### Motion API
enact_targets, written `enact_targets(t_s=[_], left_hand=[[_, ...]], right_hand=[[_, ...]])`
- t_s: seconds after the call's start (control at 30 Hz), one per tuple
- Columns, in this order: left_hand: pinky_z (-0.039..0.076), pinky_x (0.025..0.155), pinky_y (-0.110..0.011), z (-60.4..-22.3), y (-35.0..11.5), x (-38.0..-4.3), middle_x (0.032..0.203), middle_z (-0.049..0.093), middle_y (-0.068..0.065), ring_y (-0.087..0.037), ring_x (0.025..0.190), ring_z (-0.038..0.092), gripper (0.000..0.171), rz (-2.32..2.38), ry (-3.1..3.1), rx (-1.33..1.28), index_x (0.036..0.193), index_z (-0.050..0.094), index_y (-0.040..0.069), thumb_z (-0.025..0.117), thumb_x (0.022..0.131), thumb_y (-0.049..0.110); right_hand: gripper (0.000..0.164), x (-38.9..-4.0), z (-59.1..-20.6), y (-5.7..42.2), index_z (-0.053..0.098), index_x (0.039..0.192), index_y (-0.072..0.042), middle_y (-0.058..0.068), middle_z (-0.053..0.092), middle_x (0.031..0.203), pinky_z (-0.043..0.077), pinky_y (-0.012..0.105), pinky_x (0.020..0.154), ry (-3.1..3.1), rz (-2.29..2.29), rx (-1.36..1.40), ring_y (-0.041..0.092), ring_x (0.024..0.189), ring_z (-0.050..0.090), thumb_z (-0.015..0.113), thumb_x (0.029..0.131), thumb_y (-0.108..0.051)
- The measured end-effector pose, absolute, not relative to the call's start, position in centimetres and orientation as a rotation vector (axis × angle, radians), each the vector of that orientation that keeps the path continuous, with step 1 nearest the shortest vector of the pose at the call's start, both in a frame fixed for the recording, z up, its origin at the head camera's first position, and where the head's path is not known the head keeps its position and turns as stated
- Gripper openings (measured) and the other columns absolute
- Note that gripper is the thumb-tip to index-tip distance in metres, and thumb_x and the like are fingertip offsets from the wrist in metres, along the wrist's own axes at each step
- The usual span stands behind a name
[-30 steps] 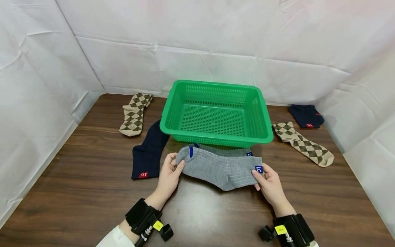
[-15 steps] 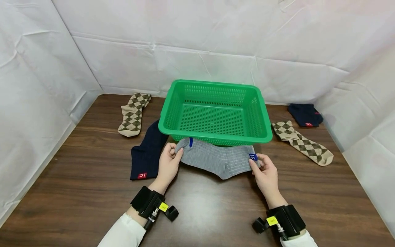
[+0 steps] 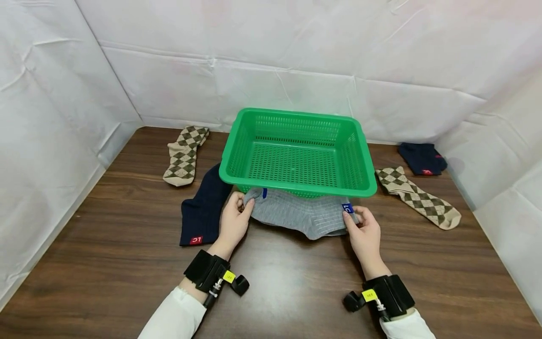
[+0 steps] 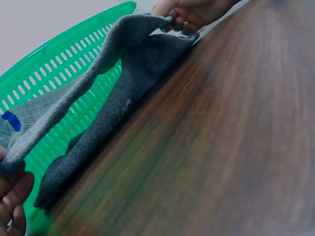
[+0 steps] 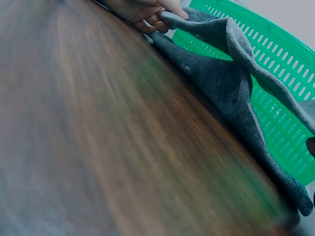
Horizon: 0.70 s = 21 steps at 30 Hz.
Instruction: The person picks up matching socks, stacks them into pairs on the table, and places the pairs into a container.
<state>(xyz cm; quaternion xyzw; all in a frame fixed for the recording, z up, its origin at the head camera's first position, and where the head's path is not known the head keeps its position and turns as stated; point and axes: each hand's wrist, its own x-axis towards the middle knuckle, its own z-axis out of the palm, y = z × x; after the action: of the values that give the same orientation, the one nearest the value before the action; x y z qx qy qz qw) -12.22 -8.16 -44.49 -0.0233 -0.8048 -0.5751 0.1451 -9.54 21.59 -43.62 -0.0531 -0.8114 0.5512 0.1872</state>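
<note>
My left hand (image 3: 233, 222) pinches the toe end of a grey sock (image 3: 292, 212) between thumb and fingers. At the other end, my right hand (image 3: 366, 238) pinches the cuff beside its blue LC label. The sock is stretched sideways in front of the green basket (image 3: 298, 189). Beneath it lies a second grey sock (image 4: 110, 105), low on the table against the basket's front wall. A gap shows between the two socks in both wrist views, while in the head view the upper one hides nearly all of the lower.
A navy sock (image 3: 202, 212) lies left of the basket, partly under its rim, with a checkered sock (image 3: 182, 157) behind it. On the right are another checkered sock (image 3: 417, 197) and a folded navy sock (image 3: 421, 158). White sheeting (image 3: 279, 89) encloses the wooden table.
Both hands have moved forward toward the basket and lowered with the grey sock. The second grey sock, seen behind it a second ago, is now mostly covered.
</note>
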Motion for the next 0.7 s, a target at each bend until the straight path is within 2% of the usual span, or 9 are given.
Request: enact_targets(t_s=[0.17,0.33,0.43,0.57,0.7], left_hand=[[0.031,0.056,-0.022,-44.5,-8.21,-12.28,0.067,0.034,0.001,-0.009,0.056,0.035,0.014,-1.605,-2.391,-0.074,0.089,0.049,0.004,0.058,0.094,0.014],[0.03,0.054,-0.022,-44.49,-8.3,-12.29,0.068,0.032,0.001,-0.011,0.056,0.034,0.016,-1.58,-2.459,-0.061,0.089,0.047,0.005,0.057,0.095,0.016],[0.033,0.055,-0.023,-44.57,-8.29,-12.28,0.069,0.038,0.0,-0.012,0.058,0.038,0.015,-1.533,-2.499,-0.049,0.091,0.048,0.006,0.057,0.095,0.017],[0.038,0.058,-0.025,-44.51,-8.26,-12.19,0.072,0.048,-0.004,-0.013,0.06,0.045,0.012,-1.425,-2.572,-0.091,0.093,0.051,0.006,0.059,0.093,0.015],[0.04,0.057,-0.026,-44.39,-8.31,-12.14,0.072,0.052,-0.004,-0.012,0.058,0.048,0.01,-1.355,-2.616,-0.153,0.092,0.055,0.006,0.061,0.091,0.013]], right_hand=[[0.013,-9.79,-43.67,21.73,0.061,0.097,0.002,-0.014,0.059,0.065,0.027,0.02,0.039,-2.335,1.462,-0.131,-0.001,0.039,0.032,0.064,0.088,-0.006],[0.015,-10.06,-43.69,21.87,0.062,0.099,-0.001,0.005,0.062,0.067,0.029,0.02,0.041,-2.433,1.322,-0.141,-0.001,0.041,0.033,0.065,0.088,-0.01],[0.018,-10.0,-43.64,21.87,0.062,0.102,-0.001,0.008,0.059,0.066,0.031,0.02,0.045,-2.499,1.24,-0.142,0.0,0.045,0.035,0.066,0.088,-0.011],[0.022,-9.96,-43.66,21.89,0.062,0.106,-0.003,0.011,0.06,0.075,0.037,0.021,0.053,-2.599,1.151,-0.15,0.005,0.056,0.045,0.067,0.086,-0.012],[0.025,-10.04,-43.74,21.88,0.06,0.108,-0.002,0.016,0.064,0.091,0.042,0.025,0.065,-2.663,1.114,-0.153,0.018,0.076,0.055,0.067,0.086,-0.011]])
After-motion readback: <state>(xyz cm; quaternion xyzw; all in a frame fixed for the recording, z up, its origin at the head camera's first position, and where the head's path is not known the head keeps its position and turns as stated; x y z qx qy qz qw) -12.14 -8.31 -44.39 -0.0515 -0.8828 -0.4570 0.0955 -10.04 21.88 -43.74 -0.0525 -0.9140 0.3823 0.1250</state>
